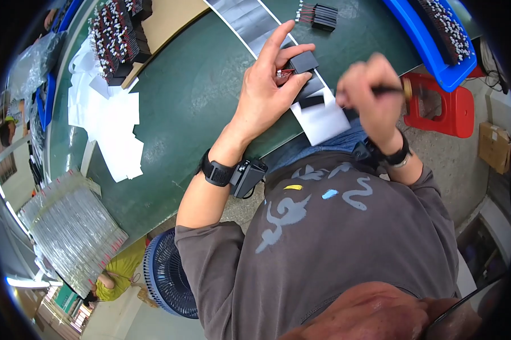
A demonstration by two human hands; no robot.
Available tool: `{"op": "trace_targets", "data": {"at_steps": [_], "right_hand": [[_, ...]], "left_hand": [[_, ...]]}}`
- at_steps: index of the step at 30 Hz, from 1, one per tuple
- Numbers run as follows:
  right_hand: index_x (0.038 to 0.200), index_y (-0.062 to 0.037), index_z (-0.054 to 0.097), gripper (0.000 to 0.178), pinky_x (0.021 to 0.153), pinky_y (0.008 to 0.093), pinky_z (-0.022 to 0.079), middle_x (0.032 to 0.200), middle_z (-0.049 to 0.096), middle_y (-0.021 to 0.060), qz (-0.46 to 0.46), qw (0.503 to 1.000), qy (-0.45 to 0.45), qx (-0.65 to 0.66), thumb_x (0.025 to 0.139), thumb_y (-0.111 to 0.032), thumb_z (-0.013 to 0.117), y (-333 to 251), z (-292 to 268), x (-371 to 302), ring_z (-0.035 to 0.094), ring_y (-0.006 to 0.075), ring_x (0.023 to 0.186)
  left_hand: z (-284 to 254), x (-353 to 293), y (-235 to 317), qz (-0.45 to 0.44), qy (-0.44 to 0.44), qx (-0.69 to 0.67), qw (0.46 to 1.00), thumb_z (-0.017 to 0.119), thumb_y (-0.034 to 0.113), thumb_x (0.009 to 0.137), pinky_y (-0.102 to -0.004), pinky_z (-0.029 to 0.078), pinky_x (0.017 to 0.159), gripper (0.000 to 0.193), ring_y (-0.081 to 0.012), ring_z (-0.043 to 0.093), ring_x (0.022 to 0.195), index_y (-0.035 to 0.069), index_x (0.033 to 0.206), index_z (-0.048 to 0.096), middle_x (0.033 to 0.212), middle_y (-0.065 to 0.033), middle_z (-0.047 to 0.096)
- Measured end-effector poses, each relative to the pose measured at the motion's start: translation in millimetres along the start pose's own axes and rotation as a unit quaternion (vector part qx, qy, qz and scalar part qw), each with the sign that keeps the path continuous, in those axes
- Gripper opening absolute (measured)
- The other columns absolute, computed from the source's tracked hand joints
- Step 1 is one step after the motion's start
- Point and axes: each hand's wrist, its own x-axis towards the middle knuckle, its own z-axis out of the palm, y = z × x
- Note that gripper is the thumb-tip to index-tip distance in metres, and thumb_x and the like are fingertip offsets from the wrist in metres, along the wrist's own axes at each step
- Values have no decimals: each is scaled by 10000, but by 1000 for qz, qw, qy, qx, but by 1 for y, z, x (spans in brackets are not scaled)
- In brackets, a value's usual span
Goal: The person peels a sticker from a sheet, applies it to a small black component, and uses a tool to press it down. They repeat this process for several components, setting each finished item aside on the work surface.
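My left hand [264, 88] is over the green table [204, 93], its thumb and fingers closed around a small black battery pack [304, 60] with thin red wires. Under that hand runs a long white backing strip [241, 21] bearing dark grey rectangular pieces. Its near end [325, 126] is bare white and hangs at the table edge, with a narrow black piece [311, 102] just above. To the right, my right hand [371, 88] is raised and smeared by motion, closed on a slim dark tool [387, 90] whose exact kind is too blurred to tell.
Several similar packs [325, 17] lie beyond my hands. More wired packs [116, 39] are heaped at the far left, near white paper sheets [116, 130]. A blue tray [449, 76] holds others at right, above a red stool [456, 110]. A fan [170, 275] stands below the table.
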Motion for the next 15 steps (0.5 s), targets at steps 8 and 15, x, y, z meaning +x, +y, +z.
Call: {"op": "trace_targets", "data": {"at_steps": [8,15], "right_hand": [[813,-105,563,248,513,161,388,713,628,9,152,986,61,-24,996,-244,655,25,-14,34,517,24,559],[813,-108,570,250,511,155,391,713,632,3,163,986,44,8,994,-256,659,30,-24,38,524,27,553]], "left_hand": [[2,1,7,-17,-6,29,999,636,-86,871,-211,517,750,821,-69,608,892,121,1569,256,1277,-95,665],[2,2,9,-27,-3,32,999,631,-66,848,-294,577,875,820,-167,687,1047,115,1559,264,1252,-94,690]]}}
